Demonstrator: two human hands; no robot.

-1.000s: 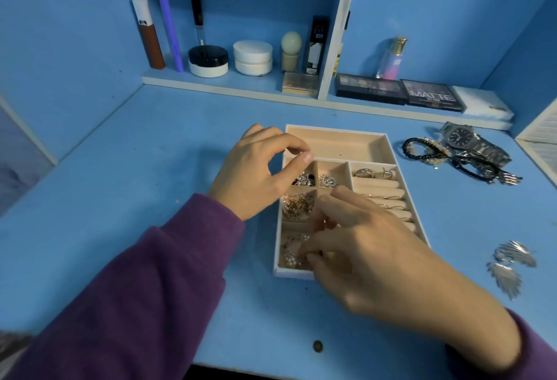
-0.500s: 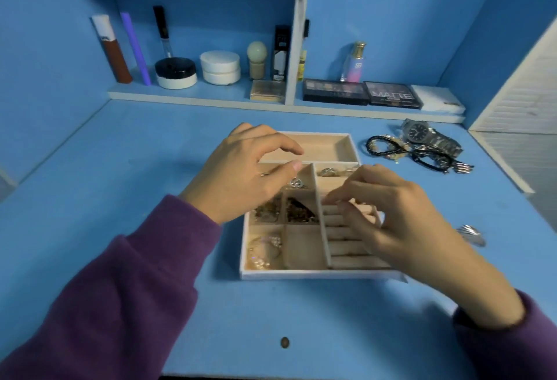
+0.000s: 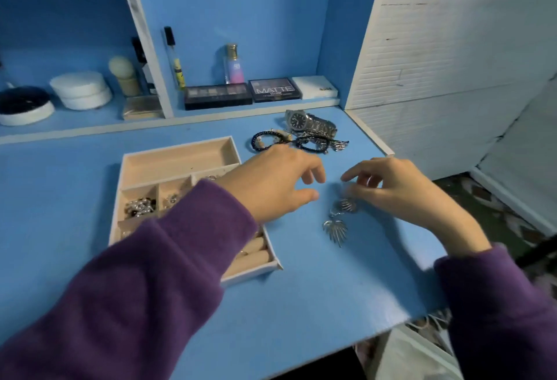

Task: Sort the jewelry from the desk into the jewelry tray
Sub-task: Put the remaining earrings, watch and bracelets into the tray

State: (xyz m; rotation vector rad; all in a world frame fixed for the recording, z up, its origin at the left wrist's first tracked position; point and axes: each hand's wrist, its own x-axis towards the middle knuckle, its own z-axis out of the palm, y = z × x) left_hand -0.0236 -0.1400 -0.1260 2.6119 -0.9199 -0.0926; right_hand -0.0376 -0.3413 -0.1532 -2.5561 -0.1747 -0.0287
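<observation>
Blue desk (image 3: 301,304) leaves bare room between the jewelry tray (image 3: 180,159), left of centre, and its right edge, where two leaf earrings (image 3: 336,229) lie. Both hands have left the tray: the left hand (image 3: 271,181) hovers loosely spread, empty; the right hand (image 3: 401,196) curls over the upper earring, grip blurred. A watch (image 3: 301,120) and bracelets (image 3: 271,140) sit back right.

The left sleeve (image 3: 168,253) covers the jewelry tray (image 3: 177,146) on its 4 o'clock side, so most of the ring rolls (image 3: 256,256) are hidden. The right hand (image 3: 404,193) is blurry at the fingertips, so can't tell if it's actually touching the silver earring (image 3: 347,205). The dark jar (image 3: 24,107) at 9 o'clock is cut off.
</observation>
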